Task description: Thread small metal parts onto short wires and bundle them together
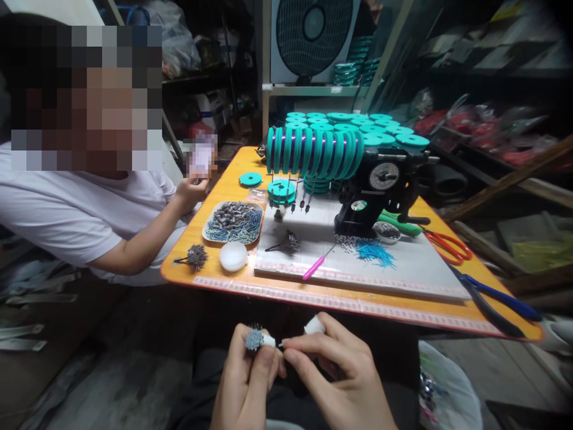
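Observation:
My left hand (248, 376) is closed around a small bundle of grey metal pieces (254, 340) with a white band, held in front of the low orange table (358, 307). My right hand (340, 373) meets it from the right, with thumb and forefinger pinched at the bundle's side and a small white piece (314, 325) sticking up from the fingers. Both hands are below the table's near edge, above my lap.
A black winding machine (376, 197) carries a row of teal spools (313, 152) on the table. A tray of grey and blue parts (233, 222), a white lid (233, 256), a pink tool (313, 267), orange scissors (447, 245) and blue pliers (501, 298) lie there. A person in white (89, 221) sits left.

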`<action>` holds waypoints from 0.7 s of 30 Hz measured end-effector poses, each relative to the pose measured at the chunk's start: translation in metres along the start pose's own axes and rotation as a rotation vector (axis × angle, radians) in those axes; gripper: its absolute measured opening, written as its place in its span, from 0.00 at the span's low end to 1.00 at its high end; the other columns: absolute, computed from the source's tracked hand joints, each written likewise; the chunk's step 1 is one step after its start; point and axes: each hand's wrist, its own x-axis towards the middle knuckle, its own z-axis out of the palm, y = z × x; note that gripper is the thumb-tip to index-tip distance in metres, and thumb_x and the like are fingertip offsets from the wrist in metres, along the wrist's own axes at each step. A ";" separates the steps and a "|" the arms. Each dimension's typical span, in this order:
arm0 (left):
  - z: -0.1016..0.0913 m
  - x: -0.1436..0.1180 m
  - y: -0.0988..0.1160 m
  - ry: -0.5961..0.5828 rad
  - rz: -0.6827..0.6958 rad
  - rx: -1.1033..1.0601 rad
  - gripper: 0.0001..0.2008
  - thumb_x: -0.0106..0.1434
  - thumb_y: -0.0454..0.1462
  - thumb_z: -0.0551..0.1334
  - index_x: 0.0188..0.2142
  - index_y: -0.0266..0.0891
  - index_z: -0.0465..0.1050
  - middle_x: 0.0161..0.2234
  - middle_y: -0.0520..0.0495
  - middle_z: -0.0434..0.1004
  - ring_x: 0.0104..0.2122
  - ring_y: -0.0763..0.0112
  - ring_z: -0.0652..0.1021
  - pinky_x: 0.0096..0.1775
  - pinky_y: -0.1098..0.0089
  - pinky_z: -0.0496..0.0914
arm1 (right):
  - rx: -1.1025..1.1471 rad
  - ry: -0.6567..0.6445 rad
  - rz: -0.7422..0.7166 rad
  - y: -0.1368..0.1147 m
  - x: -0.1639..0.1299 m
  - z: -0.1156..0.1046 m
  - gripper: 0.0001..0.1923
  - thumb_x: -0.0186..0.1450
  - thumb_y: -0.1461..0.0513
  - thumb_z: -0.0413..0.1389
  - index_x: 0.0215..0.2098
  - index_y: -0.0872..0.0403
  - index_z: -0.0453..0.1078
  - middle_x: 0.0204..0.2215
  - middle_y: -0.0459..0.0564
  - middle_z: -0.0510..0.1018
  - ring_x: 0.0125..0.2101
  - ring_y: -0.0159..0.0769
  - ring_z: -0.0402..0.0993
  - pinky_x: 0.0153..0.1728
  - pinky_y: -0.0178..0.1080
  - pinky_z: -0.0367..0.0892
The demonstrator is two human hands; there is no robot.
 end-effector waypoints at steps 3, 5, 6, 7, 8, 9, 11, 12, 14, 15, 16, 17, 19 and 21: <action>0.000 0.000 0.000 0.017 -0.024 -0.006 0.26 0.55 0.52 0.71 0.31 0.40 0.57 0.26 0.55 0.66 0.28 0.79 0.72 0.34 0.78 0.72 | -0.005 0.015 -0.017 0.000 0.001 0.000 0.08 0.67 0.63 0.58 0.37 0.55 0.81 0.27 0.48 0.72 0.26 0.20 0.70 0.25 0.23 0.64; 0.000 0.000 0.000 0.013 -0.010 -0.010 0.26 0.56 0.52 0.71 0.30 0.39 0.57 0.25 0.55 0.64 0.27 0.80 0.70 0.33 0.79 0.71 | -0.014 0.044 -0.040 -0.001 0.002 0.000 0.08 0.67 0.63 0.59 0.37 0.54 0.81 0.26 0.48 0.72 0.25 0.20 0.70 0.25 0.22 0.64; 0.000 0.000 0.000 0.008 0.000 -0.010 0.26 0.57 0.52 0.70 0.29 0.39 0.56 0.25 0.56 0.64 0.26 0.81 0.69 0.32 0.80 0.70 | -0.018 0.053 -0.049 -0.001 0.002 0.000 0.07 0.67 0.64 0.59 0.37 0.54 0.81 0.26 0.47 0.72 0.25 0.19 0.70 0.25 0.21 0.64; 0.000 0.001 0.000 0.002 0.011 -0.008 0.26 0.58 0.52 0.69 0.29 0.39 0.56 0.24 0.56 0.63 0.25 0.82 0.68 0.31 0.81 0.69 | -0.022 0.057 -0.054 -0.002 0.002 0.000 0.07 0.66 0.64 0.59 0.37 0.54 0.81 0.26 0.47 0.72 0.25 0.19 0.70 0.25 0.21 0.63; 0.000 0.001 0.000 0.000 0.022 -0.003 0.26 0.59 0.52 0.69 0.28 0.39 0.56 0.23 0.56 0.61 0.25 0.82 0.67 0.30 0.81 0.68 | -0.025 0.058 -0.054 -0.002 0.002 0.000 0.07 0.66 0.64 0.59 0.37 0.54 0.81 0.26 0.47 0.72 0.25 0.19 0.70 0.24 0.21 0.63; 0.000 0.001 0.000 -0.002 0.030 0.001 0.26 0.59 0.52 0.68 0.28 0.38 0.55 0.23 0.56 0.61 0.25 0.83 0.67 0.30 0.81 0.67 | -0.027 0.057 -0.055 -0.002 0.002 0.000 0.07 0.66 0.64 0.59 0.36 0.54 0.81 0.25 0.47 0.72 0.25 0.19 0.70 0.24 0.21 0.63; 0.000 0.001 0.000 -0.008 0.034 0.005 0.26 0.60 0.52 0.68 0.28 0.38 0.56 0.22 0.57 0.60 0.25 0.83 0.66 0.31 0.81 0.67 | -0.028 0.055 -0.056 -0.002 0.002 0.000 0.07 0.67 0.64 0.59 0.37 0.54 0.81 0.25 0.47 0.72 0.25 0.19 0.70 0.25 0.21 0.63; 0.000 0.000 0.000 -0.012 0.031 0.004 0.26 0.59 0.52 0.68 0.28 0.38 0.56 0.23 0.56 0.60 0.25 0.82 0.66 0.31 0.81 0.67 | -0.029 0.055 -0.057 -0.002 0.003 0.000 0.07 0.67 0.64 0.59 0.37 0.54 0.81 0.25 0.47 0.72 0.25 0.19 0.70 0.25 0.20 0.64; 0.000 0.000 0.000 -0.013 0.018 0.003 0.26 0.58 0.52 0.69 0.28 0.39 0.56 0.24 0.56 0.61 0.25 0.82 0.67 0.31 0.81 0.67 | -0.035 0.054 -0.063 -0.002 0.003 0.000 0.07 0.67 0.64 0.59 0.37 0.54 0.81 0.26 0.47 0.72 0.25 0.18 0.71 0.25 0.20 0.64; 0.000 0.000 0.001 -0.012 0.014 0.002 0.26 0.58 0.53 0.69 0.28 0.39 0.56 0.24 0.56 0.61 0.25 0.82 0.67 0.31 0.81 0.67 | -0.036 0.056 -0.064 -0.002 0.003 0.000 0.07 0.67 0.64 0.59 0.37 0.54 0.81 0.25 0.47 0.72 0.25 0.18 0.71 0.25 0.20 0.64; 0.001 -0.001 0.001 -0.009 0.013 0.002 0.26 0.58 0.52 0.69 0.28 0.38 0.56 0.24 0.56 0.61 0.25 0.82 0.66 0.31 0.81 0.67 | -0.036 0.057 -0.065 -0.002 0.003 0.000 0.07 0.66 0.64 0.59 0.36 0.54 0.81 0.25 0.47 0.72 0.25 0.18 0.71 0.25 0.20 0.64; 0.001 -0.001 0.002 -0.006 0.014 0.005 0.26 0.58 0.53 0.69 0.28 0.38 0.56 0.23 0.56 0.60 0.25 0.83 0.66 0.30 0.82 0.66 | -0.034 0.058 -0.064 -0.002 0.003 -0.001 0.07 0.66 0.64 0.59 0.36 0.54 0.81 0.25 0.47 0.72 0.25 0.19 0.71 0.25 0.20 0.64; 0.001 -0.001 0.002 0.006 0.012 0.011 0.26 0.58 0.53 0.69 0.29 0.39 0.57 0.24 0.56 0.61 0.25 0.82 0.66 0.30 0.81 0.67 | -0.030 0.061 -0.061 -0.003 0.003 -0.001 0.07 0.66 0.64 0.59 0.36 0.53 0.81 0.25 0.47 0.73 0.24 0.19 0.70 0.24 0.20 0.64; 0.001 0.000 0.002 0.005 0.001 0.016 0.26 0.57 0.53 0.70 0.29 0.39 0.57 0.25 0.55 0.64 0.27 0.81 0.69 0.31 0.80 0.69 | -0.025 0.068 -0.060 -0.004 0.004 -0.001 0.07 0.66 0.64 0.60 0.37 0.54 0.82 0.25 0.47 0.73 0.24 0.19 0.71 0.24 0.20 0.65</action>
